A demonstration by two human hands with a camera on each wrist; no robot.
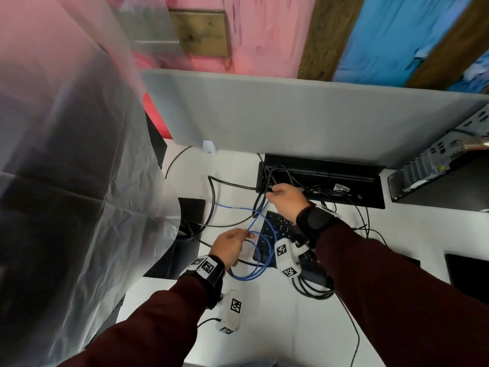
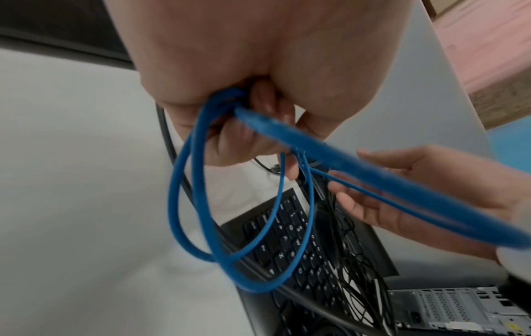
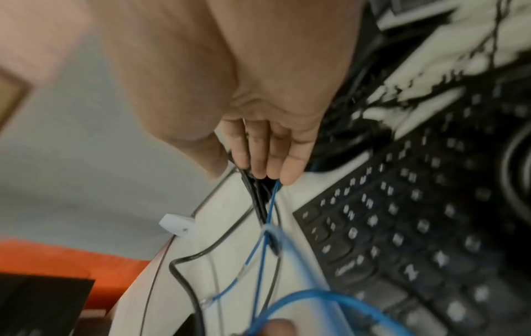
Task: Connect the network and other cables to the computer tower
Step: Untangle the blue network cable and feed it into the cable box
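A blue network cable (image 1: 254, 271) lies in loops over the black keyboard (image 1: 275, 229) on the white desk. My left hand (image 1: 243, 238) grips several of its loops, fingers curled round them (image 2: 189, 181). From there a strand rises to my right hand (image 1: 275, 193) at the left end of the black cable tray (image 1: 330, 170). Its nearly straight fingers (image 3: 258, 159) touch the blue strand and a bunch of black cables (image 3: 258, 200); no firm grip shows. The computer tower (image 1: 436, 165) lies at the far right, rear ports (image 2: 448, 309) facing me.
A grey divider panel (image 1: 291, 115) closes off the back of the desk. A clear plastic sheet (image 1: 66, 181) hangs on the left over a black monitor base (image 1: 190, 213). Coiled black cables (image 1: 312, 287) sit under my right wrist. A dark flat object (image 1: 465, 271) lies at right.
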